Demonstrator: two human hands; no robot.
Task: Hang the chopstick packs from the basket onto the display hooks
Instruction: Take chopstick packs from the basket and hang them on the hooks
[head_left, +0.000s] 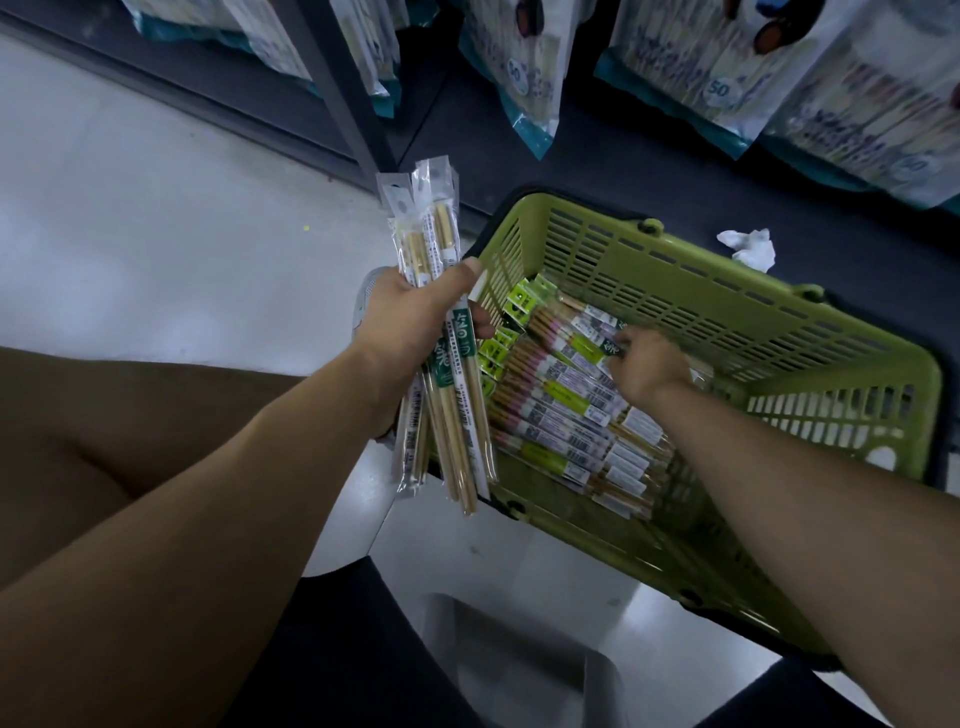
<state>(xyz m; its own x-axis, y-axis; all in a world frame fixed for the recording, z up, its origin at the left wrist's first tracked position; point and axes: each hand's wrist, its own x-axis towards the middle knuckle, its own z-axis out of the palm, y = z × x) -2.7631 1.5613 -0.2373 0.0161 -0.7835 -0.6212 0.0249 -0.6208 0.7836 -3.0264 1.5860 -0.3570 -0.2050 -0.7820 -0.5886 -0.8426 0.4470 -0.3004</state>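
Grey floor (130, 208), pale and glossy; a dark shelf base (623, 171) runs along its far edge. Large printed bags (691, 67) hang above it, but their hooks lie out of view.

Green slotted basket (737, 301) sits tilted, half on the shelf base. In its bottom lies a heap of chopstick packs (561, 410), lying overlapped and mostly parallel.

A bundle of packs (457, 415) is held upright just outside the basket's left wall. The left hand (415, 317) is wrapped round its middle, thumb across the front. The packs fan out above and below the fist.

The right hand (649, 364) is down in the basket, fingertips on a pack near the top of the heap. Pinching or only touching: cannot tell, the fingers hide the contact.

Crumpled white paper (748, 247) lies on the shelf base behind the basket.

Risks, by my judgement:
- The sleeves look slick, so one more pack pushed into a full fist could squeeze another out.
- The overlapping heap may drag neighbours up with a lifted pack.
- The tilted basket could shift if leaned on.
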